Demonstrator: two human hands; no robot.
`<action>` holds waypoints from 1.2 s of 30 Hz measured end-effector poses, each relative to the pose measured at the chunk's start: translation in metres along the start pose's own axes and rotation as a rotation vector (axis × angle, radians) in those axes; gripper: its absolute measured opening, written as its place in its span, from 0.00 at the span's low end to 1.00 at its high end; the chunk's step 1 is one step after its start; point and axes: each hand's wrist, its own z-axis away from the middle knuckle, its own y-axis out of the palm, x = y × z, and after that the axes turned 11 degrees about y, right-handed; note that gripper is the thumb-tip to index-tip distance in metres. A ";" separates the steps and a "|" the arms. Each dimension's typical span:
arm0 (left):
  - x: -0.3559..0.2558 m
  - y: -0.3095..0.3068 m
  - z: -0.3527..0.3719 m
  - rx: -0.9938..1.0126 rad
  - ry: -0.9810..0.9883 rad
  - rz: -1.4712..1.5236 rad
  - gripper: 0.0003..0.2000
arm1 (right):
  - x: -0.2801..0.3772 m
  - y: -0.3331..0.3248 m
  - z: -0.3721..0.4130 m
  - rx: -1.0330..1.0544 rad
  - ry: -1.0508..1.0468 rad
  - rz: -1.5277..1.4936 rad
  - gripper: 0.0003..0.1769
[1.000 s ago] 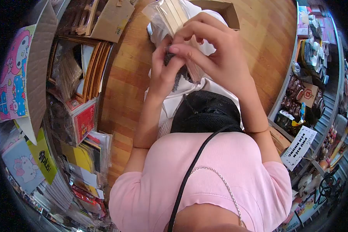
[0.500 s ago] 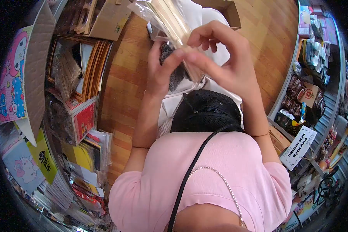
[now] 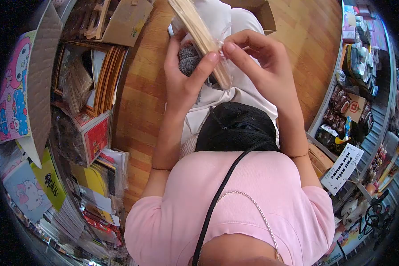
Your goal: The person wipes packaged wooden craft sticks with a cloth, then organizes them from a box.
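Observation:
A clear plastic pack of pale wooden sticks (image 3: 197, 31) slants across the space above my lap. My left hand (image 3: 184, 73) is closed round it, the thumb pressed on top near its lower end. On the pack's right side, my right hand (image 3: 257, 57) pinches thumb and forefinger at the edge of the clear plastic wrapper (image 3: 224, 42); its other fingers curl loosely. Dark grey fuzzy material (image 3: 188, 60) shows behind the pack, beside my left palm; what it belongs to is hidden. A black mesh bag (image 3: 235, 126) rests against my waist, below both hands.
Picture frames (image 3: 106, 84), a red box (image 3: 95, 137) and notebooks (image 3: 53, 186) crowd the shelves on my left. To my right, a metal shelf holds packets (image 3: 339, 99) and a printed sign (image 3: 342, 169). A cardboard box (image 3: 266, 15) stands on the wooden floor (image 3: 139, 111) ahead.
The pack has turned so its sticks lie more plainly in view. My right hand has shifted slightly right, from over the pack to its wrapper's edge. More grey fuzzy material shows.

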 end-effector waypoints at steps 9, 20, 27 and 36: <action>0.002 -0.006 -0.009 -0.072 0.397 -0.486 0.33 | -0.011 -0.002 -0.003 0.027 0.033 -0.032 0.09; -0.015 -0.013 -0.037 0.395 0.357 -0.670 0.09 | -0.021 0.000 -0.003 0.024 0.010 0.180 0.08; -0.006 -0.018 -0.031 0.289 0.379 -0.618 0.07 | -0.031 0.000 -0.007 0.027 0.093 -0.025 0.08; -0.012 -0.024 -0.017 0.290 0.270 -0.490 0.05 | -0.029 -0.005 -0.009 0.000 0.128 -0.037 0.08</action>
